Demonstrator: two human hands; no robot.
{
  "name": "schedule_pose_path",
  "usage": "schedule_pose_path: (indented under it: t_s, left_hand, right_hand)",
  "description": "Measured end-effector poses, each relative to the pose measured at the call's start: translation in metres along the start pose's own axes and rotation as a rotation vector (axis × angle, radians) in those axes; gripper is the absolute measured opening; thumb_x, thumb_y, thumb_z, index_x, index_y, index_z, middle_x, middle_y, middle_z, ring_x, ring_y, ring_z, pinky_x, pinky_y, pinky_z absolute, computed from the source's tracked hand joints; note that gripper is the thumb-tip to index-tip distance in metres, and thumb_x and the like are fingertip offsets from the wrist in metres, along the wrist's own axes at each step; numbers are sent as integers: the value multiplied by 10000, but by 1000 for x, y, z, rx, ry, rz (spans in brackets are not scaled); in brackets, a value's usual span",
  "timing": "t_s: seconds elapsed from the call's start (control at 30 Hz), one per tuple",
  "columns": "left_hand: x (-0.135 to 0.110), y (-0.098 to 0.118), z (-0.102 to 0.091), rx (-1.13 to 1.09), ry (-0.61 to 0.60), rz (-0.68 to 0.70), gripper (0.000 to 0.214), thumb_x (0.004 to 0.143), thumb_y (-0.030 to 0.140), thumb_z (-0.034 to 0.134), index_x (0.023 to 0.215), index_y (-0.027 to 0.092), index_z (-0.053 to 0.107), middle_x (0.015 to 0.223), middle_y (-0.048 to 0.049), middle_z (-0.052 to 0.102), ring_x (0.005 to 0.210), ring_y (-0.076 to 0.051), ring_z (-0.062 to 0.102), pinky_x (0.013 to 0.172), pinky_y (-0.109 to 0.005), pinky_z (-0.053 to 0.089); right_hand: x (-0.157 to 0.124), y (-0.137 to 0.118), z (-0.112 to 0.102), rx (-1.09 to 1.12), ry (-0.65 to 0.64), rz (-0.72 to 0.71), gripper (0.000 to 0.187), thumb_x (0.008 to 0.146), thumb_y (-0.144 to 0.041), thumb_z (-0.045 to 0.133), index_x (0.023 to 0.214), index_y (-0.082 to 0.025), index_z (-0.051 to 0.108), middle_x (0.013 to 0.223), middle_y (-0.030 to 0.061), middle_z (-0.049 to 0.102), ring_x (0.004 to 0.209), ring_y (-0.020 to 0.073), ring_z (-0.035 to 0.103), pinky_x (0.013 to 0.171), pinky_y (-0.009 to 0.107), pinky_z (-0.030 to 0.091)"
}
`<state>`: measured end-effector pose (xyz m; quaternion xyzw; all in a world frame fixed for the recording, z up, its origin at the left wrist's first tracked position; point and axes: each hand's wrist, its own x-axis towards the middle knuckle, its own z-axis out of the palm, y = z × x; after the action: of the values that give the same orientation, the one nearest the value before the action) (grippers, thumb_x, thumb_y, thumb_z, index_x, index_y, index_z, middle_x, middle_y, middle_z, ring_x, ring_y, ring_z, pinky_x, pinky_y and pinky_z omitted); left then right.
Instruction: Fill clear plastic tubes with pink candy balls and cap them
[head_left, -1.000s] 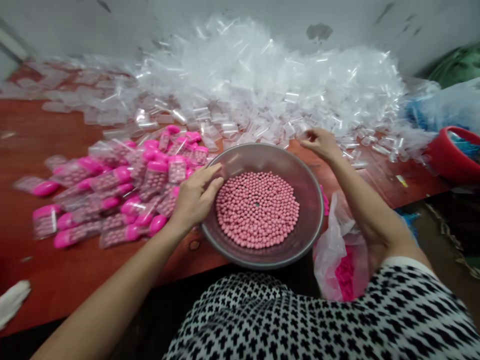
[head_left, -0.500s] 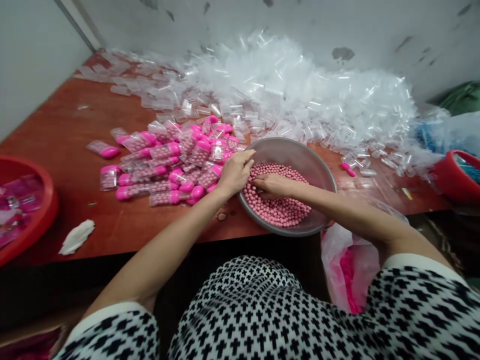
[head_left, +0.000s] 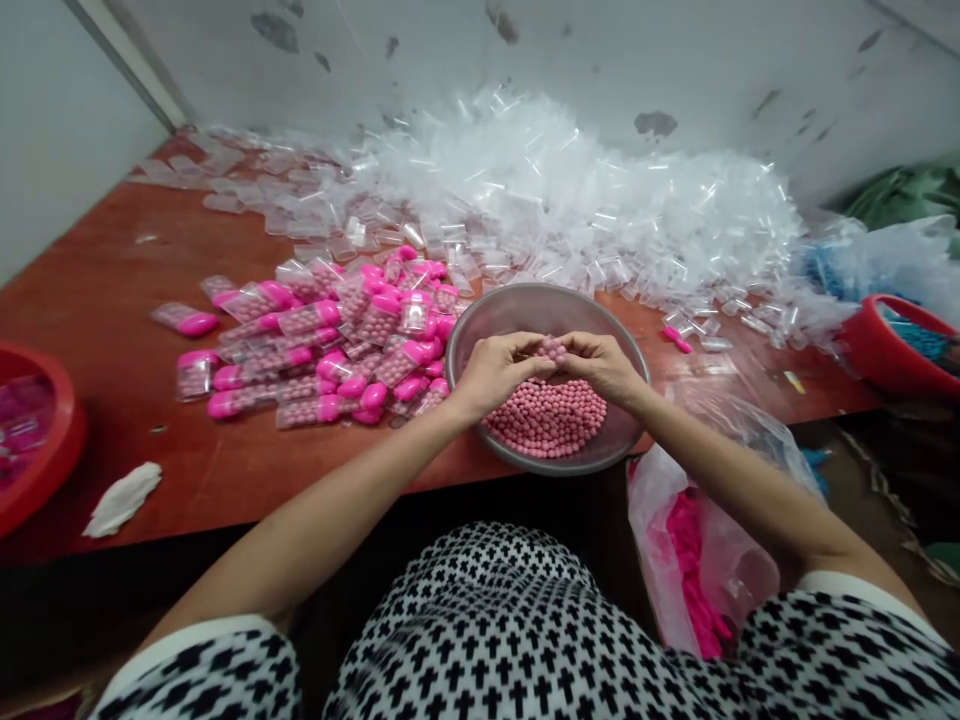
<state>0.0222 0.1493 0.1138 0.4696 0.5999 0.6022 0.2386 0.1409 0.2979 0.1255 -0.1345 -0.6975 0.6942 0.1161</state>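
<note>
- both hands meet over the metal bowl (head_left: 525, 293), fingertips pinched onto a small clear container (head_left: 553, 348)
- left hand (head_left: 491, 372) has its fingers curled in and closed on the left end of it
- right hand (head_left: 602, 365) is clamped on the other end the same way
- so the container sits right between the two hands, held just above the pink beads (head_left: 551, 420) lying in the bottom of the bowl
- looks like it's packed with beads itself, but it's too small to be sure
- the bowl sits at the near edge of the red-brown tabletop (head_left: 112, 280)
- just left of the bowl, right up against it, is a pile of filled containers with pink caps (head_left: 337, 340)
- behind the bowl, along the wall, a big heap of empty clear containers (head_left: 570, 200)
- red basin (head_left: 45, 470) at the far left edge, second red basin (head_left: 874, 345) over on the right
- plastic bag of pink caps (head_left: 697, 560) down below the tabletop edge, under the right arm
- white scrap (head_left: 120, 497) on the tabletop near the front edge, left side
</note>
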Motion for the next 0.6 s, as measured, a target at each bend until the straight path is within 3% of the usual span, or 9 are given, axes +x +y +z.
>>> schedule_pose_path:
  t_s: [0.07,0.17,0.3,0.47,0.6]
  left_hand:
    - [3,-4,4,-68,18,-44,355,737,372,761,1014,151,780,1024,-96,778,991,-265,716,905,-356,562]
    - [8,-8,6,-151,0,-104,412,693,415,811,1006,148,786,1033,-109,776,981,-275,715,892,-389,576]
    - [10,-3,5,-232,-35,-201,486,594,468,880,940,138,796,921,-89,780,878,-264,721,827,-390,598]
    - [8,6,6,-238,-41,-286,535,518,472,915,915,132,800,903,-83,784,843,-251,721,845,-392,598]
    - [5,3,6,-60,-19,-271,533,549,489,891,955,155,805,959,-88,791,899,-281,725,884,-415,591]
  right_hand:
    - [-5,1,-3,-16,37,-6,338,642,-401,882,820,-167,716,737,-2,701,662,144,673,685,335,621]
    - [-13,-1,-11,-95,36,-104,323,736,-366,823,983,-193,708,897,17,729,762,150,697,733,316,609]
    - [-20,-6,-25,-283,-85,-282,396,786,-292,772,1158,-214,662,1157,51,684,938,160,686,849,305,567]
    - [-15,-2,-33,-542,-126,-390,252,808,-326,739,990,-172,659,847,14,681,742,127,617,701,251,493]
    - [-18,6,-29,-603,-124,-363,146,857,-294,677,904,-176,605,705,-28,637,647,109,586,639,222,439]
